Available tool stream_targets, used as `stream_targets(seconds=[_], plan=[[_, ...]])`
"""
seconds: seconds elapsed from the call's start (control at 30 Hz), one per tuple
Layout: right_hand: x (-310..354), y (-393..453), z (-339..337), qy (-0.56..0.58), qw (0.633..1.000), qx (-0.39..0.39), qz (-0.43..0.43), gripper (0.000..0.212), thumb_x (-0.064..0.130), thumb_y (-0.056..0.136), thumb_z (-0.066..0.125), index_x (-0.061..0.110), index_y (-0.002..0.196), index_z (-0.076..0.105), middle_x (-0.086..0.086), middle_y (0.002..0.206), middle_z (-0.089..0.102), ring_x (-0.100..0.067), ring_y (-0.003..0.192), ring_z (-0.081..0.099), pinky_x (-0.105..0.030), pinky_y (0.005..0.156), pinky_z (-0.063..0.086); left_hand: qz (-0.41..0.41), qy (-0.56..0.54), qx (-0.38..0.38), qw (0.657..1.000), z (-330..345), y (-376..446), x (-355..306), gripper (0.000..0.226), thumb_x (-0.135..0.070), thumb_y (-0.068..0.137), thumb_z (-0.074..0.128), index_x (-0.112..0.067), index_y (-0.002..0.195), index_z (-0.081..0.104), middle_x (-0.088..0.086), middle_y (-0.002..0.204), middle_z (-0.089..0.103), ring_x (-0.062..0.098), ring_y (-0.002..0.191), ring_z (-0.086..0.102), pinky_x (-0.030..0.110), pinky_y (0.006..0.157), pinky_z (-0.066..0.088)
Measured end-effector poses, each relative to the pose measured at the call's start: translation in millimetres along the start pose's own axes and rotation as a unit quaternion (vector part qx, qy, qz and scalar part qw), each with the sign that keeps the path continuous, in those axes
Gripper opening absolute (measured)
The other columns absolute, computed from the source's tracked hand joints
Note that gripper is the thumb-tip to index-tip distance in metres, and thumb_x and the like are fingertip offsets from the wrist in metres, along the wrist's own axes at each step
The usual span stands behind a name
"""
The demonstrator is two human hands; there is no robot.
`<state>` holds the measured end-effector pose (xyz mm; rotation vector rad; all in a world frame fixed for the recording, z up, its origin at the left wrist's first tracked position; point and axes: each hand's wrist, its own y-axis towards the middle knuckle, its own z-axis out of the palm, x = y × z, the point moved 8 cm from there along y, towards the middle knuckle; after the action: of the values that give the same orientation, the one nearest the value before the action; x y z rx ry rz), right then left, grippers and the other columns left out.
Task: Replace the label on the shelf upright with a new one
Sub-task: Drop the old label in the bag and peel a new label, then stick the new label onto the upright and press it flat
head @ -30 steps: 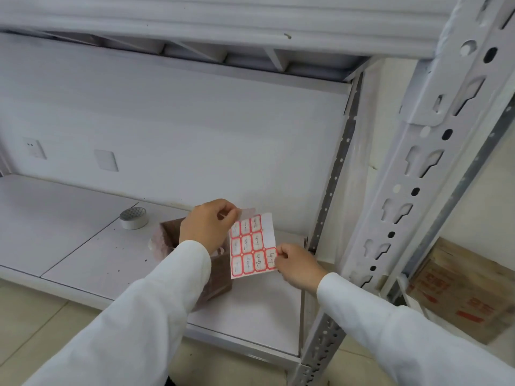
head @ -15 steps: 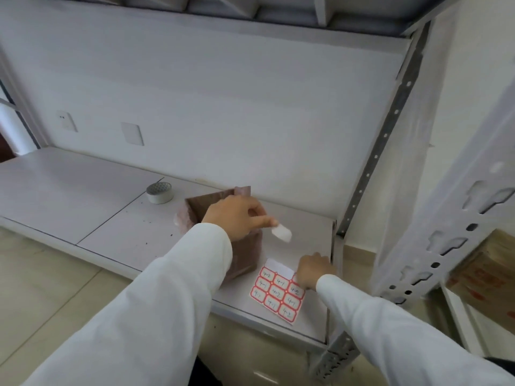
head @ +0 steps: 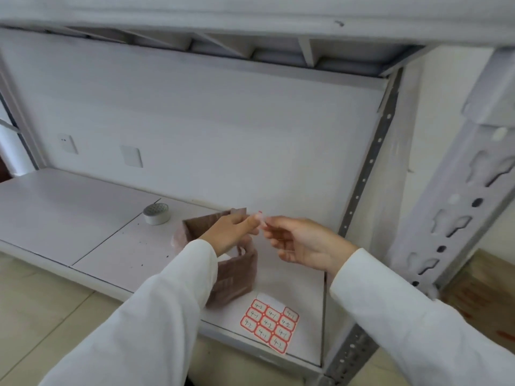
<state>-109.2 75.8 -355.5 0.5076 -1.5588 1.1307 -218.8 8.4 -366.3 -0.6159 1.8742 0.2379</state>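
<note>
Item: new label point(head: 261, 218). Location: in the air over the right end of the lower shelf board point(head: 83, 207), between your two hands, above the far corner of the brown cardboard box point(head: 234, 277). Small, pale, red-edged; blurred, so its writing cannot be read.

Item: your left hand point(head: 230, 232). Fingertips pinch the label from the left.

Item: your right hand point(head: 302, 243). Half a second ago it rested on the label sheet; it has now risen to meet the left, thumb and forefinger closing on the label's right edge. Whether it already bears the label cannot be told.

Item: label sheet point(head: 269, 320). Lies flat at the near right corner of the shelf board, released, one top position bare. A second ago you held it up in both hands.

Item: shelf upright point(head: 457, 207). Stands to the right, slotted; no label visible on it here.

Item: tape roll point(head: 156, 213). Left of the box, untouched.

Reading: peeling looks finished; this is likely a transfer between hands. Sticking the label onto the upright remains.
</note>
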Motion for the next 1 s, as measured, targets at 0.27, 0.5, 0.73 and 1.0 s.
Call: stream_targets(seconds=[0.27,0.5,0.73,1.0], plan=[[68.4,-66.5,-2.6,-0.12,0.982,-0.088,-0.115,0.013,0.027,0.082,0.063,0.02,0.071,0.066,0.01,0.067,0.064,-0.003,0.058,0.052,-0.017,0.052,0.038,0.031,-0.043,-0.073,0.996,-14.9,-15.6,-12.0,0.034,-0.047,0.082,0.064,-0.014,0.089,0.064,0.012,0.087,0.072,0.026,0.073,0.069,0.032,0.076,0.056],[152.7,-175.5,0.3,-0.207,0.919,-0.14,-0.305,0.015,0.027,0.085,0.06,0.021,0.076,0.07,0.007,0.079,0.065,-0.005,0.073,0.056,-0.018,0.065,0.047,0.172,-0.042,-0.162,0.971,-29.6,-60.2,-124.2,0.017,-0.021,0.093,0.052,-0.019,0.084,0.066,-0.005,0.076,0.069,0.007,0.066,0.064,0.022,0.066,0.045],[190.7,-312.7,-62.8,-0.052,0.804,-0.248,-0.539,0.022,0.012,0.083,0.062,0.023,0.067,0.073,0.012,0.061,0.067,-0.005,0.064,0.054,-0.021,0.066,0.045,0.389,-0.139,-0.288,0.864,-27.1,-155.6,-243.1,0.023,-0.021,0.089,0.057,-0.026,0.067,0.064,-0.021,0.054,0.065,-0.006,0.06,0.061,0.004,0.061,0.043],[226.8,-362.2,-97.9,-0.128,0.736,-0.38,-0.546,0.024,0.023,0.09,0.051,0.035,0.08,0.07,0.012,0.089,0.06,0.008,0.074,0.052,-0.017,0.079,0.042,0.416,-0.173,-0.2,0.87,5.8,-146.9,-367.8,0.021,-0.027,0.093,0.051,-0.021,0.113,0.056,-0.002,0.109,0.067,0.007,0.099,0.06,0.015,0.084,0.043]])
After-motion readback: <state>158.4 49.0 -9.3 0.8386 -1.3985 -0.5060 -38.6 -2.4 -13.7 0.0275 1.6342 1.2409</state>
